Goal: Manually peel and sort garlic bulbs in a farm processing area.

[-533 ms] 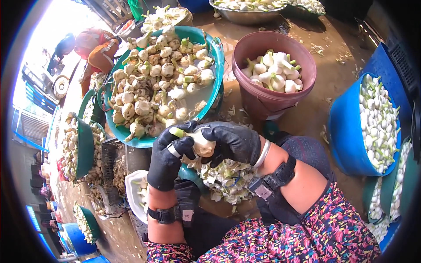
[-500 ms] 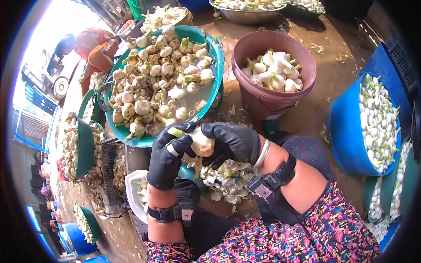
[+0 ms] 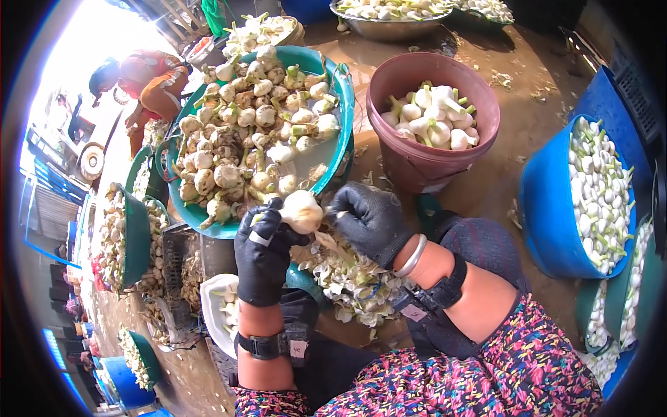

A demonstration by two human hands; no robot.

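In its black glove, my left hand (image 3: 264,254) is closed around the stem of a garlic bulb (image 3: 301,211), whose round pale end points right. My right hand (image 3: 372,224), gloved too, is curled in a pinch just right of the bulb. A pale bit shows at its fingertips, too small to make out. Between the hands a pale strip of garlic skin (image 3: 326,240) hangs below the bulb. Under them lies a heap of peeled garlic skins (image 3: 358,288). Ahead, a teal tub (image 3: 345,90) holds many soiled, unpeeled garlic bulbs (image 3: 229,139).
A pink bucket (image 3: 417,163) of clean white bulbs stands ahead right; a blue tub (image 3: 549,208) of them is farther right. A white bowl (image 3: 214,321) sits by my left forearm. Green tubs (image 3: 136,240) stand at left. Another person (image 3: 149,80) bends over at upper left.
My right hand has come away from the bulb to the right and closed into a pinch. The bulb has turned and risen slightly in my left hand, and a strip of skin now hangs below it.
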